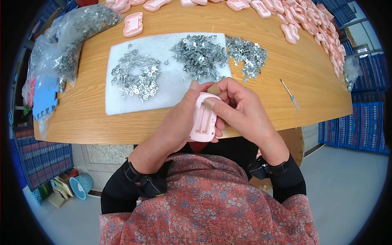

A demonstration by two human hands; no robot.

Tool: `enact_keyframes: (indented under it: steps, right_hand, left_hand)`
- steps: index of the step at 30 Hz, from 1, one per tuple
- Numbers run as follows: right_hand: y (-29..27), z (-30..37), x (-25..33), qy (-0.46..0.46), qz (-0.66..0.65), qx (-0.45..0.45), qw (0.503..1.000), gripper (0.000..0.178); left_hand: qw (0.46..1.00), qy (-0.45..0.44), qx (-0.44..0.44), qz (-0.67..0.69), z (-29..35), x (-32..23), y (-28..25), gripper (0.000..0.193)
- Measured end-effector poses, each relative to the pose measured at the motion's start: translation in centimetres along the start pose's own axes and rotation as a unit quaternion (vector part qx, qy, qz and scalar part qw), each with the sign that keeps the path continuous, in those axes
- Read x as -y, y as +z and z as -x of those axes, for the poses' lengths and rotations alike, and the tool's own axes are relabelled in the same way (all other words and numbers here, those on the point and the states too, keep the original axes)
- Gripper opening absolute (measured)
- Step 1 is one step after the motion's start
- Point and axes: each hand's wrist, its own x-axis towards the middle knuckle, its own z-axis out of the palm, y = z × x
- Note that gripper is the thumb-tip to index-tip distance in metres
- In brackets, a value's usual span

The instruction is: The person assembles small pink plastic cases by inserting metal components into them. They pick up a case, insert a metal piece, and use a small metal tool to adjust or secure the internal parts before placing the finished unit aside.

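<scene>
A pale pink plastic battery casing [209, 130] is held up over the table's near edge, its long open battery compartment facing me. My left hand [178, 116] is closed around its left side, thumb along the top edge. From the right, my right hand [246, 109] grips the same casing, with its thumb pressed at the upper end of the compartment and other fingers curled at the top and right side. Whatever lies under that thumb is hidden. Beyond my hands, small silvery metal contact pieces [200, 55] lie heaped on a white foam sheet [168, 94].
More metal pieces lie in a left pile [141, 77] and a right pile [248, 53]. A screwdriver [290, 94] rests on the wooden table [322, 87] at right. Pink casings [304, 18] are heaped far right. Clear bags of metal parts [67, 49] stand left, by a blue foam mat [45, 96].
</scene>
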Motion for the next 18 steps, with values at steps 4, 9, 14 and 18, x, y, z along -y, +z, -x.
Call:
enact_keyframes:
  steps: [4, 9, 14, 18]
  right_hand:
    - [-0.2, -0.6, -1.4, -0.041, -0.016, -0.008, 0.999, 0.023]
    - [0.1, -0.2, -0.9, -0.01, 0.024, -0.014, 1.0, 0.021]
    - [-0.7, -0.1, -1.5, -0.023, 0.035, 0.0, 0.999, 0.023]
    - [-0.6, 0.1, -0.2, 0.012, 0.056, 0.021, 0.998, 0.021]
  left_hand:
    - [0.999, -0.034, 0.015, 0.032, 0.0, -0.4, -0.1, 0.067]
    - [0.999, -0.05, 0.003, 0.015, -0.1, -0.1, -0.1, 0.068]
    - [0.998, -0.064, 0.009, -0.014, 0.1, -0.1, 0.0, 0.064]
    - [0.997, -0.035, 0.0, -0.061, 0.0, 0.5, 0.3, 0.067]
